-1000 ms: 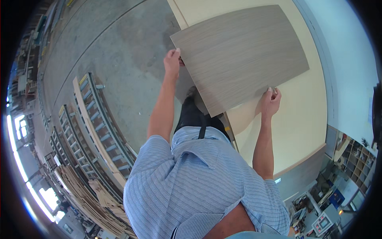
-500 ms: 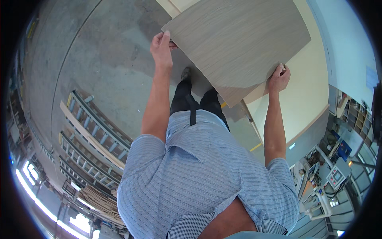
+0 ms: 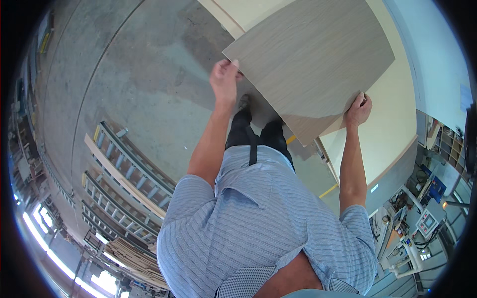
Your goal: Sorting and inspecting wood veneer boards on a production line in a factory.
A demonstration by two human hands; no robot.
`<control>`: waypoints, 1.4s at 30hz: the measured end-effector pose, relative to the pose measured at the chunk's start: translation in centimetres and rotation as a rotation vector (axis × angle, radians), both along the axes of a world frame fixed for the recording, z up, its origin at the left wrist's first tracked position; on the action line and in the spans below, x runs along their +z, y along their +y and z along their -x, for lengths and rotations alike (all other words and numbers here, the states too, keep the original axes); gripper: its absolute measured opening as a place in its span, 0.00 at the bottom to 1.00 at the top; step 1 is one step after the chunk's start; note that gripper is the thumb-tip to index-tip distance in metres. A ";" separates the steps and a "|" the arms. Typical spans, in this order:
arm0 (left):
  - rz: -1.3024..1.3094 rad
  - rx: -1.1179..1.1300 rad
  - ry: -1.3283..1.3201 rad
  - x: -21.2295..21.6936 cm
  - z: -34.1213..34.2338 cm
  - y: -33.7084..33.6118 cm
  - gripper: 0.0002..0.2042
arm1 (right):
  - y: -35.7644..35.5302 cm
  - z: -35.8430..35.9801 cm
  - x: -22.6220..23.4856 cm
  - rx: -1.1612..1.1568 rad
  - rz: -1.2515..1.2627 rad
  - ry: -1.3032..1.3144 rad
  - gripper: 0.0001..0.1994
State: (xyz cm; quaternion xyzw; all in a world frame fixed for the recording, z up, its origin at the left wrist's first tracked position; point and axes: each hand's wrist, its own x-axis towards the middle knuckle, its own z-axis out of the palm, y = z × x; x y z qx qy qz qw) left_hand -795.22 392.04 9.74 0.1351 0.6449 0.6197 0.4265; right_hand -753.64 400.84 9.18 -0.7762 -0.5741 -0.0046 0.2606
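Note:
A large flat panel with a grey-brown wood grain (image 3: 313,64) slants across the upper middle, over a cream board surface (image 3: 382,94). My left hand (image 3: 224,82) is at its left edge, just below the far left corner, thumb at the upper face and fingers curled by the edge; they look slightly blurred. On the near right edge, my right hand (image 3: 358,109) pinches the panel, thumb on top. The panel's near corner juts past the cream surface, above the floor close to my legs.
Roller conveyor sections (image 3: 131,161) with a long pale plank (image 3: 124,176) lie at the left. Stacked boards (image 3: 131,258) are farther down. A control box with a screen (image 3: 426,222) stands at lower right, and a shelf with compartments (image 3: 451,146) at right.
The panel and both hands have shifted right and lower in the view, as has my body. My left thumb now sits a little farther from the panel's far left corner.

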 end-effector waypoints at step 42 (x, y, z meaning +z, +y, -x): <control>-0.026 0.059 0.188 0.2 -0.6 -0.5 0.25 | 0.0 -0.5 -0.6 0.000 -0.034 0.076 0.17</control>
